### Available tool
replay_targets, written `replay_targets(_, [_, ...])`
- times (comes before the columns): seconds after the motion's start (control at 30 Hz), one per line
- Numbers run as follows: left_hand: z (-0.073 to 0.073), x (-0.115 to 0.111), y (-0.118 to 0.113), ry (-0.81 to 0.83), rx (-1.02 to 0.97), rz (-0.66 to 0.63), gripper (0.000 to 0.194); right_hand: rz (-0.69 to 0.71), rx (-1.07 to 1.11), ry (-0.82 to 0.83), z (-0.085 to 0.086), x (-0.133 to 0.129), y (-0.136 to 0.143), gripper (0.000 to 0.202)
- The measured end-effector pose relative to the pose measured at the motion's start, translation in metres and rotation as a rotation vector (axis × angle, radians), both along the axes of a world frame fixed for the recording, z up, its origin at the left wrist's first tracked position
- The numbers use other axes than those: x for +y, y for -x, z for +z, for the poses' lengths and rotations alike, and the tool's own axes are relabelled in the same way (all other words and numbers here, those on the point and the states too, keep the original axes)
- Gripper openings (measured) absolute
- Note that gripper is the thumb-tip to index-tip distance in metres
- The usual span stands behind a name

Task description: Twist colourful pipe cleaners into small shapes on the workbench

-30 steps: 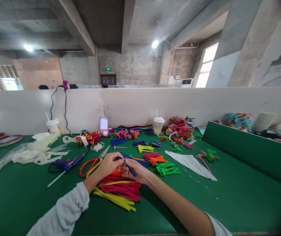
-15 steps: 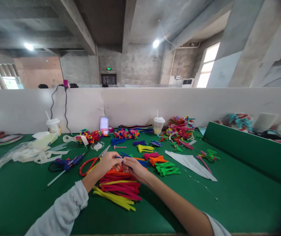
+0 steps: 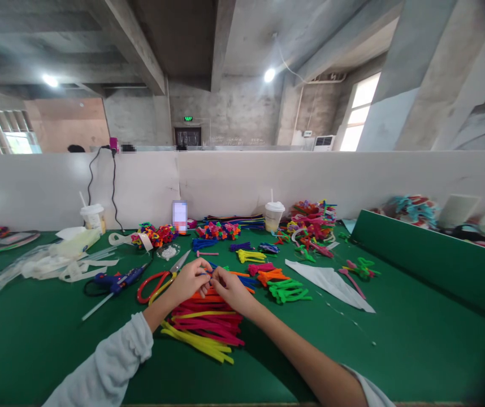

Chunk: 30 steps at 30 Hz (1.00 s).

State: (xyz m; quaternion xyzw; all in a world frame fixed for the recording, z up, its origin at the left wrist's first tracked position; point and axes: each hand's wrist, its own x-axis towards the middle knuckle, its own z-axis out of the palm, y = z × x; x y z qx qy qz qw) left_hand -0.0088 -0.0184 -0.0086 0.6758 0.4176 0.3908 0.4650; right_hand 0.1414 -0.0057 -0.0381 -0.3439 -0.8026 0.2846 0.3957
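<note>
Over a pile of red, pink and yellow pipe cleaners [image 3: 208, 323], my left hand [image 3: 192, 281] and my right hand [image 3: 230, 289] meet fingertip to fingertip. Both are closed in a pinch. A bit of blue pipe cleaner [image 3: 210, 275] shows between the fingertips; most of it is hidden by the fingers. Beside my left wrist lie scissors [image 3: 163, 276] with red and yellow handles, blades pointing away. Small bundles in yellow [image 3: 251, 256], orange [image 3: 272, 276] and green [image 3: 287, 291] lie beyond my right hand.
A blue glue gun [image 3: 120, 281] with a glue stick lies to the left, near white strips and plastic [image 3: 62, 260]. Lidded cups [image 3: 273, 216] and a phone [image 3: 180, 216] stand by the partition. White paper [image 3: 331, 285] and a green divider [image 3: 429, 249] are on the right.
The fingers of both hands have shifted slightly at the pinch, with my right hand's knuckles raised and its fingers more bent. Less of the blue pipe cleaner shows. The things on the table stay put.
</note>
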Motion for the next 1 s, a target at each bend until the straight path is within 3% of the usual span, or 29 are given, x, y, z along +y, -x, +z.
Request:
replay_targets(0.1, [0.001, 0.000, -0.001, 0.056, -0.039, 0.021, 0.011, -0.145, -0.179, -0.229, 0.000, -0.005, 0.001, 0.011])
replay_targets(0.17, [0.001, -0.001, -0.001, 0.058, -0.015, 0.034, 0.011, -0.184, -0.206, -0.266, -0.001, -0.006, 0.001, 0.011])
replay_targets(0.23, [0.001, -0.001, 0.000, -0.009, 0.052, 0.039, 0.012, -0.141, -0.147, -0.154, -0.002, -0.004, 0.002, 0.012])
replay_targets(0.4, [0.003, -0.004, 0.000, -0.282, 0.246, 0.086, 0.013, 0.085, 0.132, 0.311, -0.004, 0.006, 0.001, 0.018])
replay_targets(0.53, [0.004, -0.005, 0.000, -0.248, 0.257, 0.078, 0.012, 0.120, 0.282, 0.439, -0.004, 0.009, 0.000, 0.027])
replay_targets(0.7, [0.002, -0.005, 0.001, -0.453, 0.405, 0.155, 0.014, 0.234, 0.429, 0.665, -0.002, 0.007, -0.002, 0.032])
replay_targets(0.83, [-0.001, -0.004, 0.003, -0.498, 0.484, 0.147, 0.019, 0.249, 0.509, 0.800, 0.001, 0.006, -0.003, 0.032])
replay_targets(1.0, [-0.001, -0.004, 0.003, -0.527, 0.542, 0.112, 0.021, 0.237, 0.505, 0.813, 0.002, 0.004, -0.004, 0.029])
